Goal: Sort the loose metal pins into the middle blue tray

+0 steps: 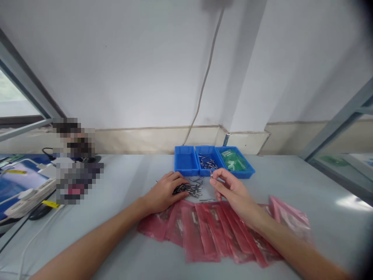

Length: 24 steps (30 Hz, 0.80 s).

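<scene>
My left hand [164,191] rests palm down on the table, its fingers curled over a pile of small metal pins [190,188]. My right hand [230,187] hovers just right of the pile and pinches one small metal pin [211,173] between thumb and fingertips. Several pink plastic bags [210,231] lie fanned out in a row under both wrists. Behind the pile stand three blue trays: the left one [185,160] looks empty, the middle one [207,161] holds metal pins, the right one [236,161] holds green bags.
A white power strip [27,194] with cables lies at the left, beside a blurred-out patch. A grey cable [204,83] runs down the white wall behind the trays. Metal window frames stand at both sides.
</scene>
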### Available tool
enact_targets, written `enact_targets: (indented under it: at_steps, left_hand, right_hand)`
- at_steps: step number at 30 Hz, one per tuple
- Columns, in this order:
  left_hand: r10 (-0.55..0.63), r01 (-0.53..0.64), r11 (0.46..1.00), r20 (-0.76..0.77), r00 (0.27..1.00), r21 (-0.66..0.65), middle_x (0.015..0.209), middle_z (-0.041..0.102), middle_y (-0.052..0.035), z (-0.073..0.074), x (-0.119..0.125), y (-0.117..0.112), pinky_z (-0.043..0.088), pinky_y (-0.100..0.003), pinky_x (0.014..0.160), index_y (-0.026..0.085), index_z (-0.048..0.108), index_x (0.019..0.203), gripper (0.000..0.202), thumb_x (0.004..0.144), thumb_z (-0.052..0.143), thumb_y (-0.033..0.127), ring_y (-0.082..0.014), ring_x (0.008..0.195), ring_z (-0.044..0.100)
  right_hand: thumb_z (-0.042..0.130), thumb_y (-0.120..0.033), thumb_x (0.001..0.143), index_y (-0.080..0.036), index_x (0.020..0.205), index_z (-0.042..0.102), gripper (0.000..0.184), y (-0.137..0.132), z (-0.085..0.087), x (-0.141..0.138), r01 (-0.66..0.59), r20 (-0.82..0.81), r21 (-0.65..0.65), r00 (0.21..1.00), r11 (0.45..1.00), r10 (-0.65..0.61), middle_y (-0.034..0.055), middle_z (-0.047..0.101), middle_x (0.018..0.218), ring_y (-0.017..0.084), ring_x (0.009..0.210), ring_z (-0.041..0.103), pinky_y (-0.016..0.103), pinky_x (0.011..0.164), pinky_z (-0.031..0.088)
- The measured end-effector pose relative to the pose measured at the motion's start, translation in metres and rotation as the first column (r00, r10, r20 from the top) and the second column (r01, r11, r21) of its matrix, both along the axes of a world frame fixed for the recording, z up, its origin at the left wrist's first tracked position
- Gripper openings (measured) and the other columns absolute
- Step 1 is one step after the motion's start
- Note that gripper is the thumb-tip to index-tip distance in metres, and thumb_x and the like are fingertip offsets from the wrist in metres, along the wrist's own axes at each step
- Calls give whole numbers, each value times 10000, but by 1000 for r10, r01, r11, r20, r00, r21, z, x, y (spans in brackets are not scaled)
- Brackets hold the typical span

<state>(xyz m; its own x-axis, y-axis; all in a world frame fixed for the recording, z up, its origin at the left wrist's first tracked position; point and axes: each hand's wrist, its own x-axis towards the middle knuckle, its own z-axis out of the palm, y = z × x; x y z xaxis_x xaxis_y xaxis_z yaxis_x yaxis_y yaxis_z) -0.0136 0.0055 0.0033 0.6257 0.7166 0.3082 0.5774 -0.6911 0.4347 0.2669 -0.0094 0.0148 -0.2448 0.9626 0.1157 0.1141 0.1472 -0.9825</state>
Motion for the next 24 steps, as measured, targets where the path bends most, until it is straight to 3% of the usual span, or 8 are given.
enact_targets:
  at_steps: [5,9,15,20,24]
  left_hand:
    - [-7,7,1000,9,1000,-4,1244,680,-90,1,0,0,527,-483,1072,258,696,1323,298,1108,611,445,-280,1167,625]
    - [-1,1,1000,-4,1000,-5,1266,672,-83,0,0,-1,523,-485,1076,258,686,1311,279,1102,629,432,-278,1176,618]
    - [-6,5,1000,-15,1000,-2,1281,670,-79,-1,-1,0,518,-480,1085,258,677,1327,276,1101,635,411,-277,1189,616]
    - [-14,14,1000,-10,1000,-4,1284,674,-74,-1,0,0,506,-474,1098,265,672,1345,281,1105,631,405,-272,1199,616]
    - [-6,5,1000,-8,1000,-4,1289,671,-76,-1,-1,0,510,-473,1092,267,678,1342,284,1103,633,413,-275,1202,617]
  right_hand:
    - [634,-474,1053,-262,962,546,247,-2,-3,-1,5,190,176,981,984,-39,-14,566,876,189,754,518,315,676,427]
    - [632,-371,1055,-261,956,566,162,-8,1,-4,-22,270,187,963,982,-30,-12,592,864,194,780,542,325,717,437]
    - [687,-466,1023,-259,965,615,226,-3,1,0,-33,146,110,989,993,17,-22,571,834,179,718,510,318,680,427]
    - [642,-533,1052,-241,1056,697,297,0,4,2,-52,-8,-32,999,998,51,5,636,948,143,669,503,311,669,438]
    - [601,-538,1077,-233,1059,720,328,-2,6,0,-74,-43,-79,997,994,70,7,632,896,144,667,516,303,663,445]
